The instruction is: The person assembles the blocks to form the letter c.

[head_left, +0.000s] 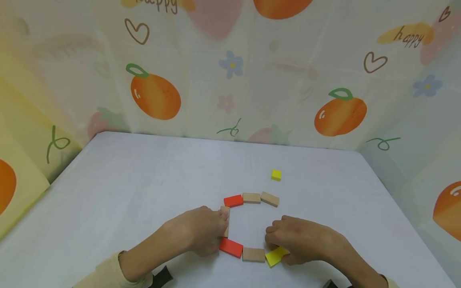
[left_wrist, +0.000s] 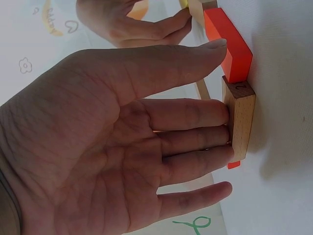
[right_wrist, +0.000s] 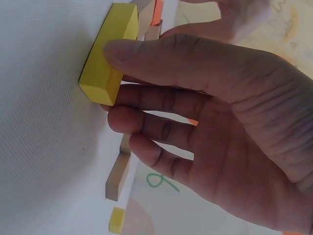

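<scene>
My left hand (head_left: 201, 230) rests its straight fingertips along the inner side of a wooden block (left_wrist: 243, 120) at the left of a ring of blocks. Its thumb tip lies against the front red block (left_wrist: 231, 46). My right hand (head_left: 304, 240) pinches a yellow block (right_wrist: 105, 61) between thumb and index finger, with the other fingers bent beside it. That yellow block sits at the right end of the front row, its corner meeting a wooden block (head_left: 253, 255).
At the back of the ring lie a red block (head_left: 233, 201), a wooden block (head_left: 251, 198) and a slanted wooden block (head_left: 270, 199). Farther back stands a lone yellow block (head_left: 276, 175) on the white table (head_left: 162, 168). A fruit-patterned curtain (head_left: 201, 92) borders the table.
</scene>
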`<state>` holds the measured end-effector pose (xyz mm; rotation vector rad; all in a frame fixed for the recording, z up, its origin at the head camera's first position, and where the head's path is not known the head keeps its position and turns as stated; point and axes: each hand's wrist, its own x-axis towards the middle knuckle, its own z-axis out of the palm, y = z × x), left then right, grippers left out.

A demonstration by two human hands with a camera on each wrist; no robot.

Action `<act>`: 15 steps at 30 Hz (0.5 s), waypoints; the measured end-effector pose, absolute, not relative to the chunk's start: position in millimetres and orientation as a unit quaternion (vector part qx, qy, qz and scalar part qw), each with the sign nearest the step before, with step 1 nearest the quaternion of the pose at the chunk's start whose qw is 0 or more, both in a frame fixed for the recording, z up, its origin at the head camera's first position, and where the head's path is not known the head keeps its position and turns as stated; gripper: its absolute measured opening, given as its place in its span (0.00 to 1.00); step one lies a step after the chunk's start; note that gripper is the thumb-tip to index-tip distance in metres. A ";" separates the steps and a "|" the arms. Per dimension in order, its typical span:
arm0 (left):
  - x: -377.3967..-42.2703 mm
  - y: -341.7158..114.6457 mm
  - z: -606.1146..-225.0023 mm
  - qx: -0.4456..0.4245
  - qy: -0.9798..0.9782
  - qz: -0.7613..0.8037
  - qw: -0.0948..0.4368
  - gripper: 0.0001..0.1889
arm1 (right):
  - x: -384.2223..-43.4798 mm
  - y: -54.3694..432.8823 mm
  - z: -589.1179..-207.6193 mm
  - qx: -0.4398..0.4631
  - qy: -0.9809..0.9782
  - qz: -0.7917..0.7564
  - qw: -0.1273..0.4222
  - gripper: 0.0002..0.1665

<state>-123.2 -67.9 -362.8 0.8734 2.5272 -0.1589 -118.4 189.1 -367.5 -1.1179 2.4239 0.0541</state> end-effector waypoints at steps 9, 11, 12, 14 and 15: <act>-123.3 -68.0 -364.0 0.322 0.917 -0.059 0.227 0.39 | -116.6 190.5 -367.2 -0.413 0.881 0.014 0.230 0.14; -123.4 -68.1 -364.1 0.322 0.917 -0.057 0.227 0.38 | -116.7 190.7 -367.0 -0.413 0.881 0.014 0.229 0.14; -123.2 -68.2 -363.8 0.322 0.918 -0.056 0.227 0.38 | -116.8 190.8 -367.0 -0.412 0.882 0.014 0.230 0.14; -123.2 -68.2 -363.8 0.321 0.918 -0.054 0.227 0.38 | -117.0 190.6 -366.9 -0.411 0.882 0.013 0.231 0.14; -123.2 -68.2 -363.8 0.321 0.918 -0.054 0.227 0.38 | -116.9 190.3 -366.7 -0.411 0.882 0.013 0.232 0.14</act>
